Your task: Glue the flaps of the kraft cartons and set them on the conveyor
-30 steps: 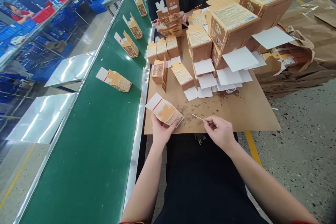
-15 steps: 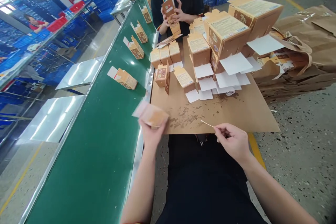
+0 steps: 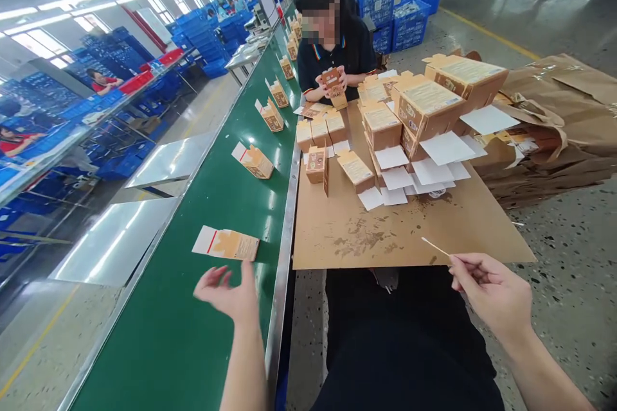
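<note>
An orange-brown carton [image 3: 236, 245] with a raised white flap and red strip lies on the green conveyor belt [image 3: 164, 327]. Just below it my left hand [image 3: 226, 292] is open, thumb and fingers apart, holding nothing. My right hand [image 3: 491, 292] pinches a cotton swab [image 3: 436, 246] between thumb and fingertips; its white tip points left, over the front of the brown cardboard sheet [image 3: 328, 225]. Dark wet-looking smears mark that sheet.
Several cartons with white flaps are stacked on the cardboard [image 3: 429, 109]. More cartons [image 3: 255, 162] stand along the belt. A co-worker [image 3: 332, 45] sits across, holding a carton [image 3: 332, 82]. Blue crates [image 3: 409, 26] stand behind; brown paper [image 3: 569, 122] lies at the right.
My left hand has moved left from the cardboard's edge onto the belt and let go of the carton. My right hand still holds the swab. The view has tilted up.
</note>
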`<action>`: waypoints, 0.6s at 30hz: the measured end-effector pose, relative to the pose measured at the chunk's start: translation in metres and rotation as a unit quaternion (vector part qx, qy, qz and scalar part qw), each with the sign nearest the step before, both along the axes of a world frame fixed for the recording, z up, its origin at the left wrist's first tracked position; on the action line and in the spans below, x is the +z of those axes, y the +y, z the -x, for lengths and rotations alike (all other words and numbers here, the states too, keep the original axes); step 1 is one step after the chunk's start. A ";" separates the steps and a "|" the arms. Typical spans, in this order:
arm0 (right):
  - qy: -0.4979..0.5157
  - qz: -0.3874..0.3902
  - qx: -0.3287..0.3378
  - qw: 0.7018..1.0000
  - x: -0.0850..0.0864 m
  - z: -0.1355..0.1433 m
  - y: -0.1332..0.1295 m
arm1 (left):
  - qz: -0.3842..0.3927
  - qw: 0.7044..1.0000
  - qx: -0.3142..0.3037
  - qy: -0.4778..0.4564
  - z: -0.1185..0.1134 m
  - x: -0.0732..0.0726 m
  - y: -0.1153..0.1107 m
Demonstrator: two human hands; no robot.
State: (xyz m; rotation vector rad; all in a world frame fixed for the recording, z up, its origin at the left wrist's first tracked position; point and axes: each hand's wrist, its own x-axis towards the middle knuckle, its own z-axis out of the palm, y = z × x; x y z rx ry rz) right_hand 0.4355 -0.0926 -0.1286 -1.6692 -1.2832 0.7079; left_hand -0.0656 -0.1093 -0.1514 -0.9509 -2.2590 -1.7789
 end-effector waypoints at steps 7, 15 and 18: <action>0.014 -0.046 -0.011 0.999 -0.004 0.004 0.001 | 0.126 0.945 -0.301 -0.030 -0.129 -0.002 0.178; 0.072 -0.059 -0.144 0.985 0.007 0.016 -0.036 | 0.092 0.941 -0.326 0.017 -0.114 0.010 0.187; 0.065 -0.049 -0.154 0.985 0.009 0.004 -0.042 | 0.071 0.947 -0.288 0.127 -0.084 0.009 0.138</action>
